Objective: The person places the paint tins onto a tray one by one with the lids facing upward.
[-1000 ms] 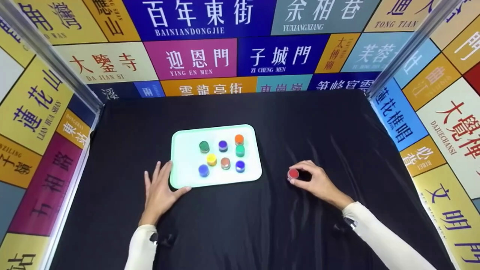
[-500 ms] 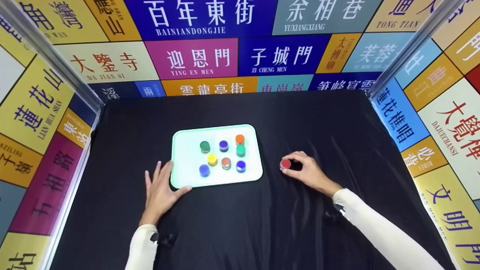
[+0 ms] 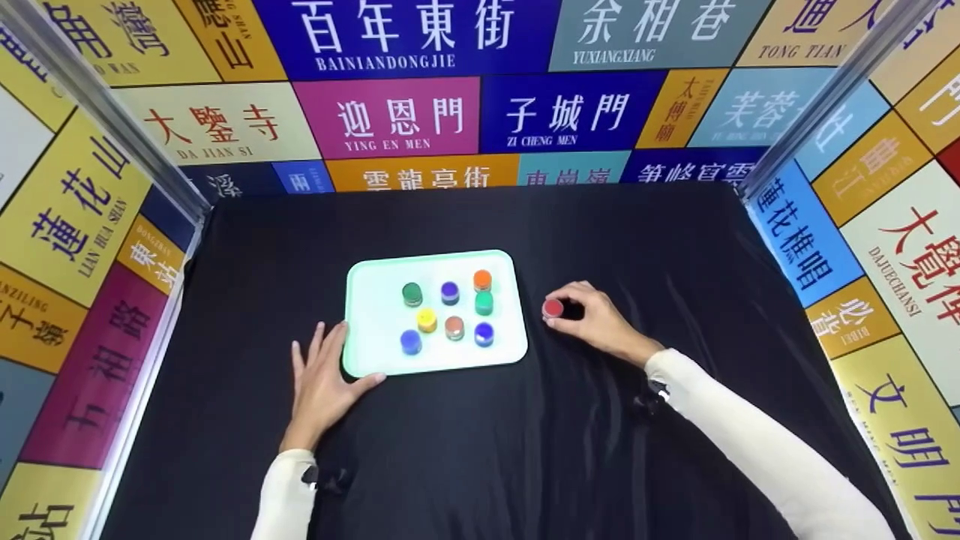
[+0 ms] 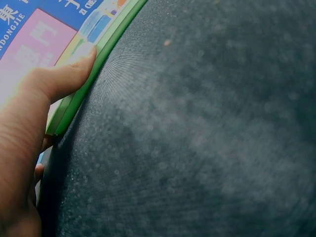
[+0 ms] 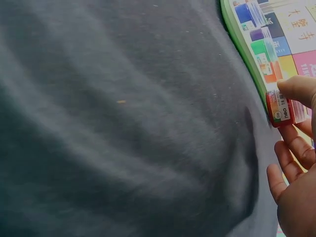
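My right hand holds a small red paint jar between thumb and fingers, just right of the tray. In the right wrist view the red jar shows a white label with "deli", and the thumb and fingers grip it. A pale green-rimmed tray lies on the black cloth. My left hand rests at its front left corner, fingers straight and spread, thumb touching the front rim. In the left wrist view the thumb of the left hand lies against the tray's green edge.
Several paint jars stand on the tray, among them orange, yellow, dark green and brown ones. Black cloth covers the table. Printed panels with metal corner posts enclose the back and sides.
My right hand has moved left and away from me with the red paint jar, closer to the tray's right edge. The left hand and the tray have stayed in place.
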`<state>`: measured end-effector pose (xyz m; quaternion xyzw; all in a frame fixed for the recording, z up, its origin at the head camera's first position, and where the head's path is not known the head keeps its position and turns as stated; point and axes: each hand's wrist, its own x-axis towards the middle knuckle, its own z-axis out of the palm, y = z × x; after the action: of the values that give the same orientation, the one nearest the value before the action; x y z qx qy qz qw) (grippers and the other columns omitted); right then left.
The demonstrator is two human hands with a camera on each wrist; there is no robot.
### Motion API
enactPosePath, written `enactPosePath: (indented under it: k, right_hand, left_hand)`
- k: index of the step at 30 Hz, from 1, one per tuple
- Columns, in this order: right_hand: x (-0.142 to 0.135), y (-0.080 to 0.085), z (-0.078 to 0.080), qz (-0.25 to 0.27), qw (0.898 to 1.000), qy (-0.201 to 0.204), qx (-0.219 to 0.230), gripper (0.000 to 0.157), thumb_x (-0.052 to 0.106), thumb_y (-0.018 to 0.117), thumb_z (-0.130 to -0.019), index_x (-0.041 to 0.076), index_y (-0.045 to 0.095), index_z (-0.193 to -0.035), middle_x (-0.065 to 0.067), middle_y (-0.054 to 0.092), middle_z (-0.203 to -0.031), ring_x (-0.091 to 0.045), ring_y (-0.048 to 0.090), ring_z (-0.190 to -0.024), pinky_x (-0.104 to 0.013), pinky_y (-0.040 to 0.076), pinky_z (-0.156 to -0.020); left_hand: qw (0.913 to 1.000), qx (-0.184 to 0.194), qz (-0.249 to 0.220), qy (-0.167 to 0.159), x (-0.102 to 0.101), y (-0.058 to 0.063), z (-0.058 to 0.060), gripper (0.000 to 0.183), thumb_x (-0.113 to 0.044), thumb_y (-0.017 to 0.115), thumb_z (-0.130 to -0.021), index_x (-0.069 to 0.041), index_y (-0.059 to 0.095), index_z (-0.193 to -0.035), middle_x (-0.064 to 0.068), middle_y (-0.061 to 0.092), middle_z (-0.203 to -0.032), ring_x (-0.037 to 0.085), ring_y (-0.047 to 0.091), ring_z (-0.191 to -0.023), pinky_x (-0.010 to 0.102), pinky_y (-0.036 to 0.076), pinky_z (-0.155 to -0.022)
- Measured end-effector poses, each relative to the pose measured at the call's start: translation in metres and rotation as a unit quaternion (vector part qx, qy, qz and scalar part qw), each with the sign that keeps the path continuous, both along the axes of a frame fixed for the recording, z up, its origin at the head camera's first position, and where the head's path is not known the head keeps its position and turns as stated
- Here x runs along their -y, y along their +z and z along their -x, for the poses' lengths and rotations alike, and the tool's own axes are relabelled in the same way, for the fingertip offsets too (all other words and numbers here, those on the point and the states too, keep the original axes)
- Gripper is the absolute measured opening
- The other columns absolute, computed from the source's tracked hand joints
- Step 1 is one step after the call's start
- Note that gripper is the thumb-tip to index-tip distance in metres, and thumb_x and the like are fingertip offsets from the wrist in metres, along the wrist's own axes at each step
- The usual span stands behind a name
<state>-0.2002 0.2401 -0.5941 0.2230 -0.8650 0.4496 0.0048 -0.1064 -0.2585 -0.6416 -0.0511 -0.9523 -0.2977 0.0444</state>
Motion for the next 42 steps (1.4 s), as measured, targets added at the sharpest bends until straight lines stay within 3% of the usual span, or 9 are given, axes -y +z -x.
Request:
enactPosePath:
  k: [5,10,17,27,33,42]
  right_hand:
    - [0.013,0.001,0.008,0.003,1.0,-0.004,-0.001,0.034,0.013,0.094,-0.088,0.007,0.08,-0.118,-0.007,0.075,-0.115,-0.032,0.064,-0.11,-0.04,0.05,-0.099]
    - [0.024,0.003,0.017,0.002,1.0,-0.001,0.011,0.035,0.015,0.094,-0.088,0.008,0.08,-0.119,-0.008,0.074,-0.117,-0.029,0.064,-0.112,-0.041,0.05,-0.101]
    - [0.039,0.012,0.036,0.003,1.0,0.005,0.015,0.034,0.015,0.093,-0.091,0.007,0.08,-0.12,-0.011,0.073,-0.117,-0.035,0.062,-0.113,-0.049,0.05,-0.103]
    - [0.071,0.016,0.069,0.019,1.0,0.005,-0.002,0.032,0.021,0.09,-0.094,0.007,0.079,-0.121,-0.009,0.074,-0.119,-0.03,0.061,-0.117,-0.044,0.049,-0.106]
    - [0.084,0.012,0.076,0.016,1.0,0.014,-0.001,0.033,0.024,0.089,-0.096,0.007,0.078,-0.123,-0.009,0.075,-0.124,-0.034,0.06,-0.123,-0.047,0.049,-0.109]
    - [0.094,0.01,0.083,0.018,1.0,0.004,-0.009,0.033,0.025,0.088,-0.097,0.008,0.078,-0.125,-0.006,0.076,-0.119,-0.033,0.059,-0.117,-0.043,0.049,-0.105]
  left_hand:
    - [1.0,0.001,0.0,0.0,0.0,-0.001,0.0,0.119,-0.068,0.087,-0.082,-0.007,0.037,-0.172,0.013,0.04,-0.176,0.038,0.015,-0.17,0.064,-0.01,-0.134]
    - [1.0,0.002,0.002,-0.001,0.0,-0.001,0.0,0.118,-0.067,0.088,-0.082,-0.007,0.038,-0.171,0.012,0.04,-0.176,0.038,0.015,-0.17,0.064,-0.009,-0.134]
    - [1.0,0.004,0.001,-0.003,0.001,-0.001,0.001,0.119,-0.067,0.087,-0.083,-0.007,0.038,-0.172,0.013,0.04,-0.176,0.038,0.014,-0.17,0.064,-0.009,-0.134]
    - [1.0,0.0,0.002,0.004,0.006,0.001,0.002,0.12,-0.068,0.087,-0.083,-0.008,0.036,-0.173,0.014,0.039,-0.176,0.037,0.012,-0.17,0.063,-0.011,-0.134]
    - [1.0,-0.001,0.002,0.005,0.004,0.001,0.002,0.12,-0.069,0.087,-0.082,-0.008,0.037,-0.172,0.014,0.04,-0.176,0.037,0.013,-0.17,0.063,-0.011,-0.134]
    - [1.0,0.004,0.001,-0.002,0.002,-0.001,0.0,0.121,-0.071,0.086,-0.083,-0.008,0.036,-0.173,0.014,0.039,-0.176,0.038,0.012,-0.17,0.064,-0.011,-0.134]
